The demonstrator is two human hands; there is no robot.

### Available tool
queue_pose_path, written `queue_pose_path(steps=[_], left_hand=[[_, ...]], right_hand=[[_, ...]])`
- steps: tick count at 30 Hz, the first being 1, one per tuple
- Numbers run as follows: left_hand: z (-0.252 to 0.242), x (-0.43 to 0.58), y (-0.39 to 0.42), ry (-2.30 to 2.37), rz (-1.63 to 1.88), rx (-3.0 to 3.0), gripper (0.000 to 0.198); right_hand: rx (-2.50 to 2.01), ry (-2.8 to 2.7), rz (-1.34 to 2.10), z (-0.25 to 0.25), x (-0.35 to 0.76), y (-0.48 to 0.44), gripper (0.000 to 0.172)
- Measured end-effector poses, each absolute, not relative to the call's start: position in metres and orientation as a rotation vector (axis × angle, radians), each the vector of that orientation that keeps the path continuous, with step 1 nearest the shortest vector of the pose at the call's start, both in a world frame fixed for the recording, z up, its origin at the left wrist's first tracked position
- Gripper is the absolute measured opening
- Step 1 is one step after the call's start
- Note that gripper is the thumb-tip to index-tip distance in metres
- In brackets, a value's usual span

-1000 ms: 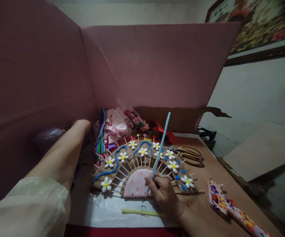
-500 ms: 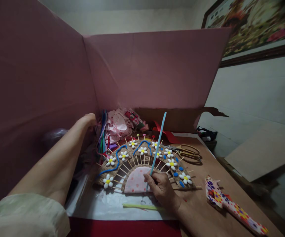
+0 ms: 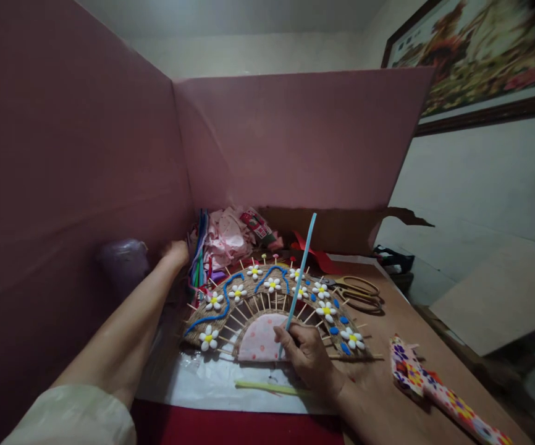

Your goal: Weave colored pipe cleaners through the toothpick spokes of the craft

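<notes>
A half-round woven fan piece (image 3: 267,303) with white flowers, blue dots and blue pipe-cleaner waves lies on a white sheet (image 3: 212,383). My right hand (image 3: 307,352) rests at its lower edge, fingers pinched round a light blue pipe cleaner (image 3: 299,281) that stands upright. My left hand (image 3: 175,252) reaches far back to a bundle of coloured pipe cleaners (image 3: 199,256) by the pink board; its fingers are hidden.
A pink folded board (image 3: 272,136) walls the back and left. Pink fabric scraps (image 3: 230,235), gold-handled scissors (image 3: 358,290), a yellow-green stick (image 3: 267,388) and a patterned paper strip (image 3: 434,389) lie on the brown table (image 3: 401,334). A purple bag (image 3: 122,262) sits left.
My left hand has stretched further back toward the pipe-cleaner bundle. The right hand and its blue pipe cleaner stay in place; the camera has tilted slightly.
</notes>
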State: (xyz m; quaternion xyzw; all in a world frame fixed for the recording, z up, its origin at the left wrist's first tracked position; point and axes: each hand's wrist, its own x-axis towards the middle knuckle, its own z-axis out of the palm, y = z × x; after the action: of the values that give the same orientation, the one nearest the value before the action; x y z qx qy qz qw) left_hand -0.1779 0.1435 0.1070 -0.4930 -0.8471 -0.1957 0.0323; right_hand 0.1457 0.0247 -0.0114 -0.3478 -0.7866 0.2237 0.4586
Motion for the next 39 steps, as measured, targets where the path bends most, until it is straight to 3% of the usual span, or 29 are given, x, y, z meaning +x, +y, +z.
queue_pose_path(steps=[5,12,16,19,23,31,35,39], left_hand=[[0.094,-0.161,0.133,-2.568,-0.807,-1.423,0.023],[0.097,-0.113,0.106,-2.314,-1.277,-1.441,0.03],[0.104,-0.061,0.076,-2.16,-1.48,-1.824,0.028],[0.099,-0.02,0.044,-1.922,-1.756,-2.532,0.029],[0.087,0.015,0.013,-1.629,-1.874,-3.059,0.02],[0.082,0.022,0.013,-1.726,-2.131,-2.92,0.026],[0.065,0.022,0.015,-1.732,-2.392,-2.735,0.023],[0.046,0.018,0.014,-1.85,-2.387,-2.744,0.021]], right_hand=[[-0.874,-1.856,0.687,-0.015,0.146,0.025,0.043],[-0.87,-1.635,0.953,-0.016,0.144,0.028,0.047],[-0.827,-1.589,0.928,-0.009,0.147,0.026,0.046],[-0.797,-1.643,0.792,0.0,0.15,0.023,0.046],[-0.727,-1.819,0.625,0.008,0.153,0.018,0.042],[-0.626,-1.911,0.7,0.011,0.151,0.016,0.018],[-0.661,-1.741,0.79,0.01,0.151,0.017,0.022],[-0.76,-1.584,0.722,0.007,0.154,0.022,0.032]])
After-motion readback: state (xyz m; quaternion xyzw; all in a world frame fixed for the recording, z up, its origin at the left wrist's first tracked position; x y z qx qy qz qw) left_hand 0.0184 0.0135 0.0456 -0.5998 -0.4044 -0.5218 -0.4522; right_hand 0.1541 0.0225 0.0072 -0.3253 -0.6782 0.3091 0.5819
